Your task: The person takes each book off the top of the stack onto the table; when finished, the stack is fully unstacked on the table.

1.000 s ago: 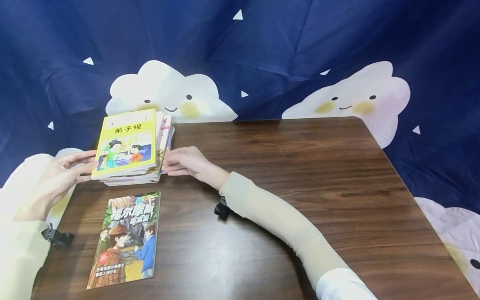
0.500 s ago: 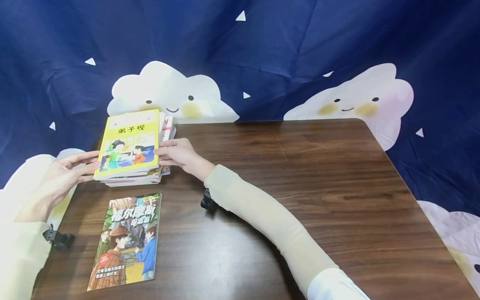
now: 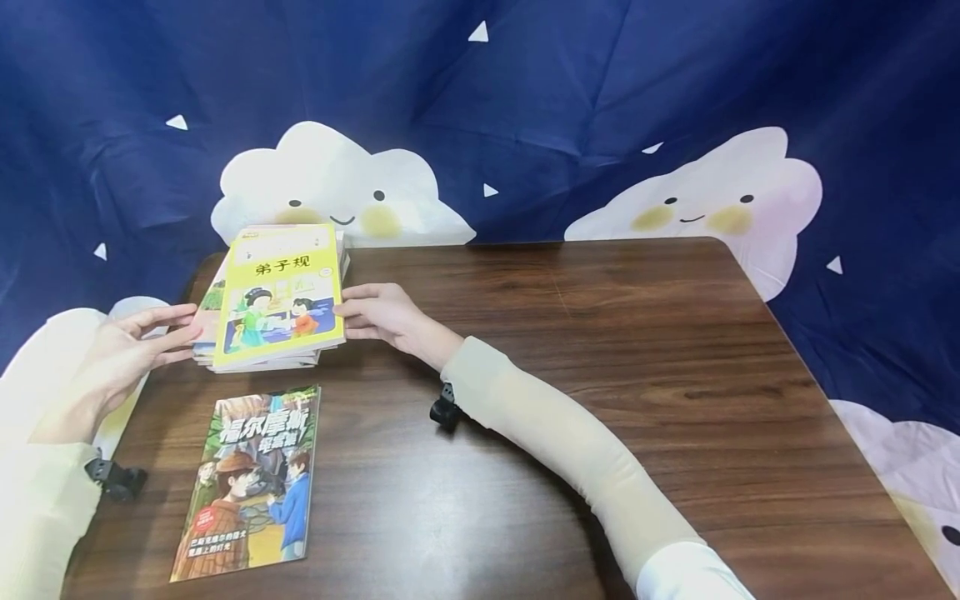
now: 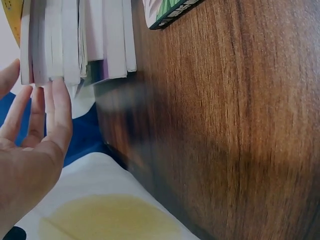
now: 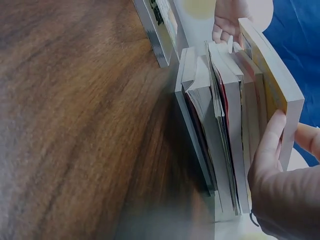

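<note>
A yellow-covered book [image 3: 283, 292] lies on top of a stack of books [image 4: 72, 45] at the table's far left, shifted right so the pinkish cover under it shows along its left side. My right hand [image 3: 393, 321] pinches the yellow book's right edge, thumb above and fingers below. In the right wrist view, that edge stands apart from the books beneath. My left hand [image 3: 123, 358] touches the left side of the stack with nearly straight fingers, as the left wrist view also shows. Nearer me, a book with detective-style figures on its cover [image 3: 247, 492] lies face up.
The brown wooden table [image 3: 600, 400] stretches away to the right of the books. Behind it hangs a dark blue cloth [image 3: 517, 108] printed with smiling white clouds. A small black camera [image 3: 120, 481] sits on my left wrist.
My right hand first rises from the stack's lower right side to the yellow book's edge. The yellow book then slides right with it, uncovering the pinkish book. My left hand stays in place.
</note>
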